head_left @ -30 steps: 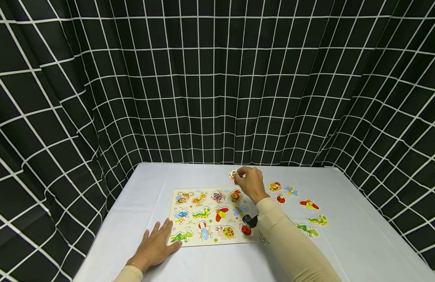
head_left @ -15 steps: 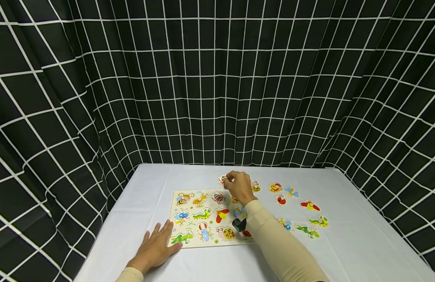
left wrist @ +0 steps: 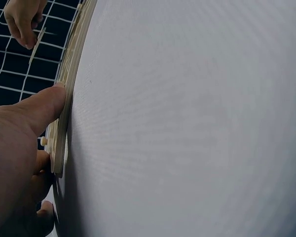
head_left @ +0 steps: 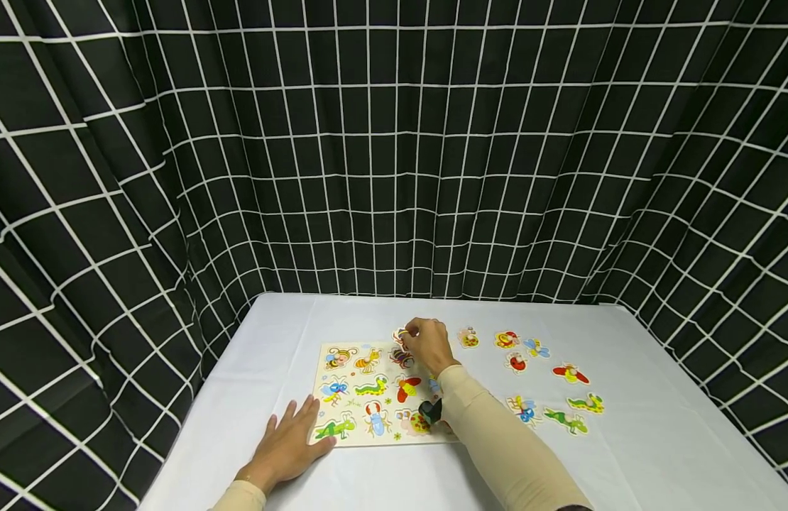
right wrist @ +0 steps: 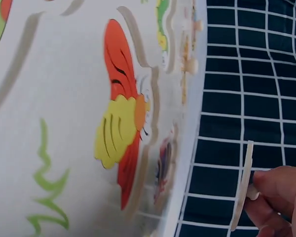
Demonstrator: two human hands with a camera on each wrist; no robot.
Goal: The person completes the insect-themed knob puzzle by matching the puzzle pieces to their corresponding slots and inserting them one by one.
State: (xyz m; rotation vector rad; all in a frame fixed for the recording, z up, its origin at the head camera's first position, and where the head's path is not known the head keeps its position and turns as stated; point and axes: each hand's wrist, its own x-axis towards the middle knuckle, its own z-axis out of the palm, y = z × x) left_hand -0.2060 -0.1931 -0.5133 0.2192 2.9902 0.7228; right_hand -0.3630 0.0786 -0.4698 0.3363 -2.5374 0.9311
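My right hand [head_left: 430, 346] pinches a spider puzzle piece [head_left: 400, 336] by the small knob on its back. The piece is held over the far edge of the wooden insect puzzle board [head_left: 403, 439], just beyond the printed spider recess [head_left: 402, 359]. In the right wrist view the held piece [right wrist: 242, 190] appears edge-on, clear of the board. My left hand [head_left: 285, 443] lies spread at the board's near left corner. Its thumb [left wrist: 47, 101] touches the board's near edge in the left wrist view. Bee pieces [head_left: 367, 361] sit in the board's back row.
Loose insect pieces lie right of the board on the white cloth: a snail [head_left: 468, 338], a ladybug [head_left: 516, 363], a red-winged bug [head_left: 570, 373], a caterpillar [head_left: 586, 403], a grasshopper [head_left: 566, 420] and several others. A black gridded curtain [head_left: 394, 177] surrounds the table.
The right hand has carried the spider piece left and toward the board, down near the spider recess. The left hand stays at the corner. The view has shifted slightly.
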